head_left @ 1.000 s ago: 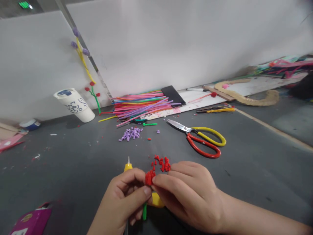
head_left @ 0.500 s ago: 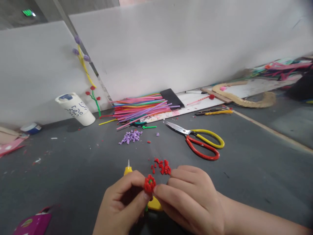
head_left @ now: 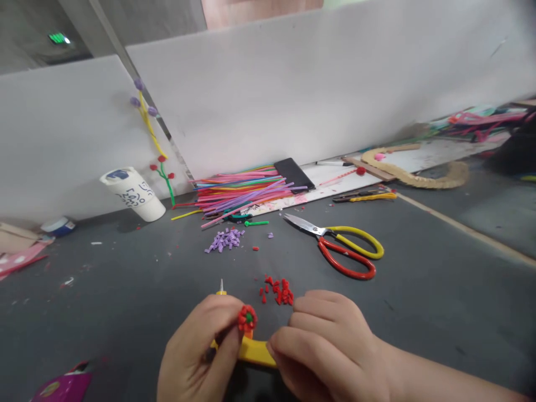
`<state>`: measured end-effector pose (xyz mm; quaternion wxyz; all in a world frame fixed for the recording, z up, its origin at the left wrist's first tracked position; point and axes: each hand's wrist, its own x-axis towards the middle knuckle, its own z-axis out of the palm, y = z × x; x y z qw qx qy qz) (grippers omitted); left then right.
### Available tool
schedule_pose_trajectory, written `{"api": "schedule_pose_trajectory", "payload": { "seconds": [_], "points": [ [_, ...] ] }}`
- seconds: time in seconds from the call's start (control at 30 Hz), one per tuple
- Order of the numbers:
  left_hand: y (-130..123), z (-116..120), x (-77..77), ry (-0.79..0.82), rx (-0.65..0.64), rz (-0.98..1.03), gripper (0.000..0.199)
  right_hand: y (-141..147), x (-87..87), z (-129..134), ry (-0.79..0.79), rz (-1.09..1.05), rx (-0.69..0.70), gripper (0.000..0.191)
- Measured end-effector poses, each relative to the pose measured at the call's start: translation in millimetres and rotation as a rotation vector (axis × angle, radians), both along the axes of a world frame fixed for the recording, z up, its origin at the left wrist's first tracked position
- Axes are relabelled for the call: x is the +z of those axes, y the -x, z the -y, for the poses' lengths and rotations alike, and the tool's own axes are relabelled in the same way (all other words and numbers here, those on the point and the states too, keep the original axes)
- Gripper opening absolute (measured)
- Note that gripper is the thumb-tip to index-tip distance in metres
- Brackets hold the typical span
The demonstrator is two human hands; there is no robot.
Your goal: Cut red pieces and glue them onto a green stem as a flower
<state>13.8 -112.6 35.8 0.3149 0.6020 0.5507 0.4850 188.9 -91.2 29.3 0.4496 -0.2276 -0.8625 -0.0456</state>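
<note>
My left hand pinches a small red flower with a green centre between thumb and forefinger. My right hand is closed, its fingers curled, just right of the flower and apart from it; whatever its fingertips hold is hidden. Beneath both hands lies a yellow glue gun, partly covered, its metal nozzle pointing away from me. Several small red pieces are heaped just beyond my hands. Farther off is a pile of short purple pieces.
Scissors with red and yellow handles lie right of centre. Behind them are a bundle of coloured sticks, a black flat object and a yellow cutter. A white cup stands left, a purple packet at lower left.
My left hand has shifted slightly left with the flower, turning its centre more toward me. My right fingertips have come away from it. The view has tilted up a little.
</note>
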Motion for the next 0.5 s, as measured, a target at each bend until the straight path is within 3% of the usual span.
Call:
{"api": "schedule_pose_trajectory", "payload": {
  "seconds": [0.17, 0.2, 0.3, 0.5],
  "points": [
    [3.3, -6.1, -1.8, -0.141, 0.127, -0.075, 0.017, 17.0, -18.2, -1.4, 0.293, 0.297, -0.111, 0.016],
    [4.0, -7.3, -2.4, -0.139, 0.14, -0.053, 0.015, 21.1, -22.5, -1.7, 0.323, 0.361, -0.13, 0.022],
    [6.8, -9.8, -4.4, -0.055, 0.102, 0.028, 0.007, 32.8, -32.8, -0.9, 0.383, 0.514, -0.161, 0.037],
    [18.5, -13.7, -4.7, -0.09, 0.037, -0.015, 0.012, 48.5, -37.4, 5.7, 0.409, 0.623, -0.208, 0.012]
  ]
}}
